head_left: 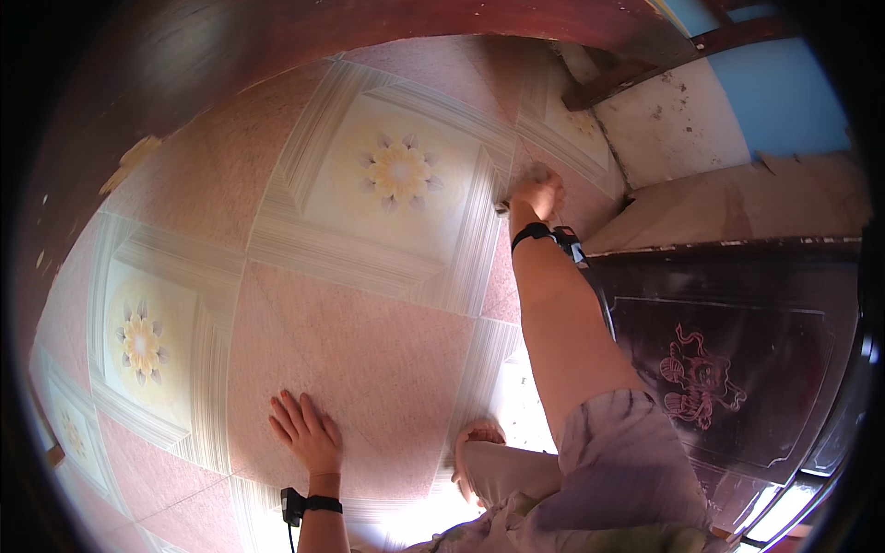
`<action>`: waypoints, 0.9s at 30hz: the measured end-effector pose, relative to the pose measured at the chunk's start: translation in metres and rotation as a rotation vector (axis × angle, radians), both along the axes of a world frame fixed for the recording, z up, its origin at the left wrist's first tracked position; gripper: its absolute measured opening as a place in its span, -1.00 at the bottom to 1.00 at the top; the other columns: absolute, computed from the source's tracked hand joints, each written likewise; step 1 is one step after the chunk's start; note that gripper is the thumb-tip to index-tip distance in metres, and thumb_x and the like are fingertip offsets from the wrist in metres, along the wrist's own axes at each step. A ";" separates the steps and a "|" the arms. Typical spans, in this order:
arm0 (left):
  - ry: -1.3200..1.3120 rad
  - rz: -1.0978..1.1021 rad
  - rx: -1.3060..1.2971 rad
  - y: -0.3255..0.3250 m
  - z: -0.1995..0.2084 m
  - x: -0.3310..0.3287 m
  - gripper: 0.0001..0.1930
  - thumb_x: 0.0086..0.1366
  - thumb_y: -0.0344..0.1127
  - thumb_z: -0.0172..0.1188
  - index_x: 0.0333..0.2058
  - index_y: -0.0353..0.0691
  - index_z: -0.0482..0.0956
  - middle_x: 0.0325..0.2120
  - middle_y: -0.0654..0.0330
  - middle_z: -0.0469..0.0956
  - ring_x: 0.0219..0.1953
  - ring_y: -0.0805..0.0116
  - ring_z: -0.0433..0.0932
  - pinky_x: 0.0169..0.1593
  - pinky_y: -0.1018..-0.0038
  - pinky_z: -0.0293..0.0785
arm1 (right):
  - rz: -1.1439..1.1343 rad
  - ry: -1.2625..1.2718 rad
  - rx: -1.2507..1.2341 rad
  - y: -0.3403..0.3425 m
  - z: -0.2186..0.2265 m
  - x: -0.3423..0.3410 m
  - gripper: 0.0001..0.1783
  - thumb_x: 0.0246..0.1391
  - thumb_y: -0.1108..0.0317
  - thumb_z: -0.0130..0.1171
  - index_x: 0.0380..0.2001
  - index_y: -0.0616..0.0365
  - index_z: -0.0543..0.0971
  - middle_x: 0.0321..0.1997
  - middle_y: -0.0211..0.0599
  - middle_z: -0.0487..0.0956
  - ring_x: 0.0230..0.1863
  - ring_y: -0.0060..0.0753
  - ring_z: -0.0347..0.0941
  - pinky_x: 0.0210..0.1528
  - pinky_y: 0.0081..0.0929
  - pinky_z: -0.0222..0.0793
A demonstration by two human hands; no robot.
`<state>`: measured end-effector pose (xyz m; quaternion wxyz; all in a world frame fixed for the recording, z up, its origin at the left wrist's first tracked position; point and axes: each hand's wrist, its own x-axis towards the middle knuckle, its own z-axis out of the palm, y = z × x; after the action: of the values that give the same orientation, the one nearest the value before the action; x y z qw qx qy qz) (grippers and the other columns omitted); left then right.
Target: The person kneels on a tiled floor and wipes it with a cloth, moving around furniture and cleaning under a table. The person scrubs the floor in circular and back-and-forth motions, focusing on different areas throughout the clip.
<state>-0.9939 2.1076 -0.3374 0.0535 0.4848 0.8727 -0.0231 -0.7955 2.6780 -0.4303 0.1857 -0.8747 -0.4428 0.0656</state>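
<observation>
The single head-worn fisheye view looked steeply down from close above onto the tiled floor (369, 350), with the person's forearms entering from the lower edge and a dark wooden door (728, 359) at right.

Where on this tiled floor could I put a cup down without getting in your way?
The pink tile between the flat left hand and the flower tile is bare. It's crowded by the right hand, pressed down near the wall corner and dark door.
</observation>
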 end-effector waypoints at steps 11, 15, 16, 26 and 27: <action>0.030 -0.050 0.088 0.009 -0.011 -0.002 -0.41 0.53 -0.06 -0.16 0.40 -0.26 0.19 0.48 -0.19 0.06 0.51 -0.34 -0.02 0.49 -0.25 -0.21 | 0.198 -0.029 -0.220 0.001 0.008 0.038 -0.42 0.20 -0.04 0.08 0.21 -0.03 0.48 0.28 -0.01 0.44 0.32 0.11 0.37 0.34 0.07 0.27; 0.013 -0.023 0.068 0.005 0.001 -0.004 -0.43 0.51 -0.08 -0.14 0.36 -0.29 0.26 0.47 -0.21 0.08 0.50 -0.38 -0.01 0.47 -0.28 -0.20 | 0.364 -0.072 -0.077 -0.057 0.000 0.014 -0.52 0.20 0.02 0.03 0.17 -0.23 0.50 0.44 -0.22 0.33 0.45 -0.04 0.22 0.41 0.08 0.15; 0.007 -0.022 0.069 0.005 0.002 -0.005 -0.43 0.51 -0.07 -0.13 0.36 -0.29 0.26 0.47 -0.21 0.08 0.50 -0.37 -0.01 0.47 -0.28 -0.20 | 0.406 -0.090 -0.024 -0.076 -0.004 0.009 -0.55 0.20 0.03 0.01 0.15 -0.29 0.52 0.49 -0.27 0.29 0.48 -0.09 0.19 0.43 0.07 0.11; -0.102 -0.008 0.212 -0.005 -0.005 -0.004 -0.43 0.42 -0.14 0.04 0.35 -0.21 0.32 0.48 -0.14 0.09 0.52 -0.28 -0.03 0.48 -0.25 -0.20 | 1.223 0.153 0.125 -0.284 0.039 -0.069 -0.44 -0.17 0.40 0.24 0.03 -0.09 0.62 0.42 -0.20 0.35 0.44 0.09 0.17 0.35 0.24 0.12; -0.118 -0.025 0.240 -0.007 -0.003 -0.006 -0.43 0.42 -0.16 0.05 0.35 -0.21 0.32 0.48 -0.13 0.09 0.52 -0.27 -0.03 0.48 -0.25 -0.20 | 1.349 0.150 0.213 -0.316 0.051 -0.074 -0.45 -0.18 0.42 0.24 0.01 -0.06 0.62 0.43 -0.18 0.34 0.48 0.06 0.14 0.38 0.28 0.06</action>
<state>-1.0003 2.1002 -0.3403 0.0461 0.4988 0.8585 0.1096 -0.8695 2.3623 -0.3791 0.2194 -0.3779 -0.8805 0.1835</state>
